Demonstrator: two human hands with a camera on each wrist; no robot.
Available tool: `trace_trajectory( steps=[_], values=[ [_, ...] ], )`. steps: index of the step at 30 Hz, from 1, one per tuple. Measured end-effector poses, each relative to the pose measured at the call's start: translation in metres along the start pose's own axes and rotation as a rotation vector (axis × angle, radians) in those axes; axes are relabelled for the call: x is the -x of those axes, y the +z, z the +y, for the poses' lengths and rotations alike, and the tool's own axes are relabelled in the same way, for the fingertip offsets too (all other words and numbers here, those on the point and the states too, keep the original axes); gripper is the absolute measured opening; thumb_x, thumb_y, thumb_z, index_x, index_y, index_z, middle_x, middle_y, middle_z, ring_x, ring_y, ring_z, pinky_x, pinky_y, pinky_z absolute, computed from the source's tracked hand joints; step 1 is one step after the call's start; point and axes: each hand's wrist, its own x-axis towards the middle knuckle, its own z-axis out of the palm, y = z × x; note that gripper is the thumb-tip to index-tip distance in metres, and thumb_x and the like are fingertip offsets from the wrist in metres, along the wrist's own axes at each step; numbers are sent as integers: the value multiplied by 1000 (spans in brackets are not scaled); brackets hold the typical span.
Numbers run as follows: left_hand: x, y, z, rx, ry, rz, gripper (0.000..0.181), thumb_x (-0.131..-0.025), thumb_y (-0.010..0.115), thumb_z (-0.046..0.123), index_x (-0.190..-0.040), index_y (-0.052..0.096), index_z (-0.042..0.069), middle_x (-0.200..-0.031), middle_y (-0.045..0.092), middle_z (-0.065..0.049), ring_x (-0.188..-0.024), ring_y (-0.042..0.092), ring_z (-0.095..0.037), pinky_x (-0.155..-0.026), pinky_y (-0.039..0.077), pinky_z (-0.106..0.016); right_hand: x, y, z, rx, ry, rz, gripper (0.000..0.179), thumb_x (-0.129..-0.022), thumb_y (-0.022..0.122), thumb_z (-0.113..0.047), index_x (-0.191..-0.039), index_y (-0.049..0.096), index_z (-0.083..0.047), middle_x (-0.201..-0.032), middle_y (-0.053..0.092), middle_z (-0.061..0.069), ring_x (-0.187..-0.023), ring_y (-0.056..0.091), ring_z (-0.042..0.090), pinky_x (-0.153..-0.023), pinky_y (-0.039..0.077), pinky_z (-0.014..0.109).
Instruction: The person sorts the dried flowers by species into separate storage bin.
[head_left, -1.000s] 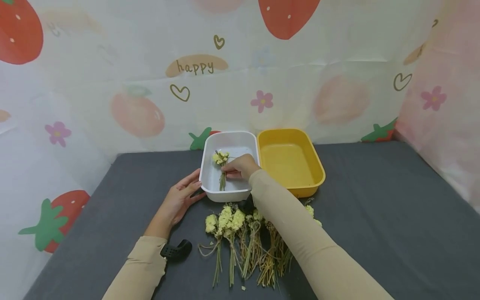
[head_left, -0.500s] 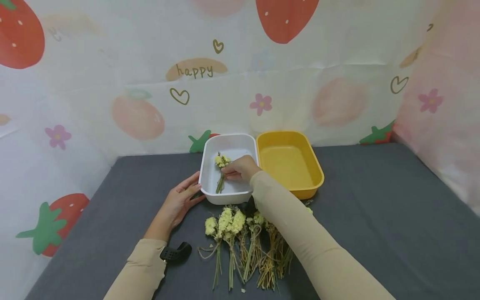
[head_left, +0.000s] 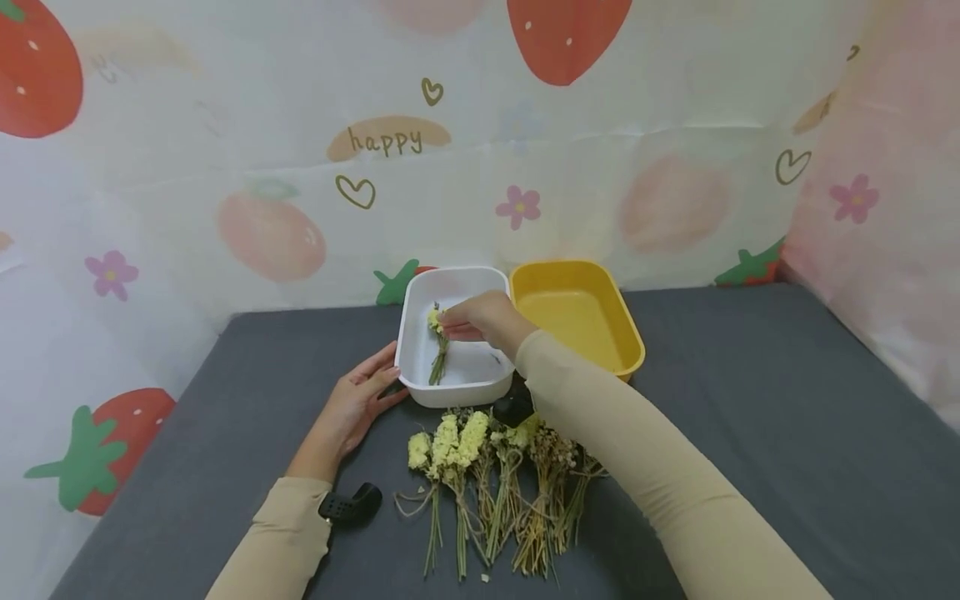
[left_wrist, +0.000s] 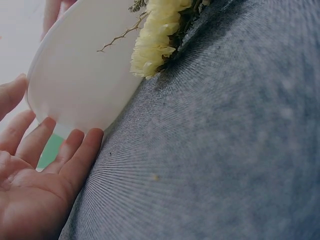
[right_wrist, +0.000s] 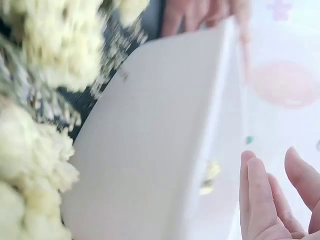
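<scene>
- One flower bunch (head_left: pixel 438 367) lies in the left half of the white tray (head_left: pixel 461 397), on the far side of the counter (head_left: pixel 750 433); half a second ago your right hand (head_left: pixel 487 321) was down at its stems.
- Now that hand has risen toward the bloom, and in the right wrist view its thumb stands apart from the fingers with nothing between them: released. I judge that this bunch is placed.
- Your left hand (head_left: pixel 358 406) stays at the tray's left wall, fingers extended and touching it, grasping nothing, apparently to steady it.
- More dried bunches (head_left: pixel 507 500) lie side by side nearer you, so much of the work looks undone; the yellow tray (head_left: pixel 573 321) sits just right of the white one.
- Your right fingers partly cover the bloom, so you cannot tell whether they touch it.
- Your right sleeve (head_left: pixel 675 483) hides part of the yellow tray and perhaps the right end of the row.
- The right wrist view is blurred; the bunch shows there only as a yellow patch past the rim.
</scene>
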Motion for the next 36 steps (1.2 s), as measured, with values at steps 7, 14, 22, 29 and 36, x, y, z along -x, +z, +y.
trace_trajectory(
  steps=[7,14,22,29,36],
  values=[
    [-3,0,0,-16,11,-18,57,-105,50,15,-158,28,13,-164,30,-5,-143,40,-19,-117,41,-46,28,-15,-10,-25,-72,-109,35,-89,71,1,-122,64,11,-125,66,26,-118,65,37,-101,55,40],
    [0,1,0,-27,7,-16,58,-106,48,12,-159,25,12,-165,26,-6,-150,30,-27,-120,37,-49,51,-41,-11,-10,-107,-167,38,-94,67,-2,-128,60,10,-133,62,26,-109,71,29,-100,56,36],
    [0,1,0,-32,-2,-15,58,-105,50,14,-159,26,14,-165,27,-4,-148,33,-26,-119,39,-46,70,-68,1,12,-127,-198,37,-97,63,-3,-131,58,11,-128,65,25,-83,73,11,-92,59,30],
    [0,2,-1,-17,-2,-19,59,-105,49,13,-159,25,13,-166,25,-5,-150,29,-27,-120,37,-47,94,-86,20,12,-107,-238,38,-98,60,-2,-133,57,10,-123,68,24,-89,74,14,-95,58,32],
    [0,0,-2,-12,2,-21,60,-105,52,14,-159,26,13,-166,25,-5,-151,28,-26,-120,37,-47,111,-95,37,30,-106,-268,37,-97,62,-2,-132,58,10,-116,72,21,-92,75,15,-98,57,36]
  ],
)
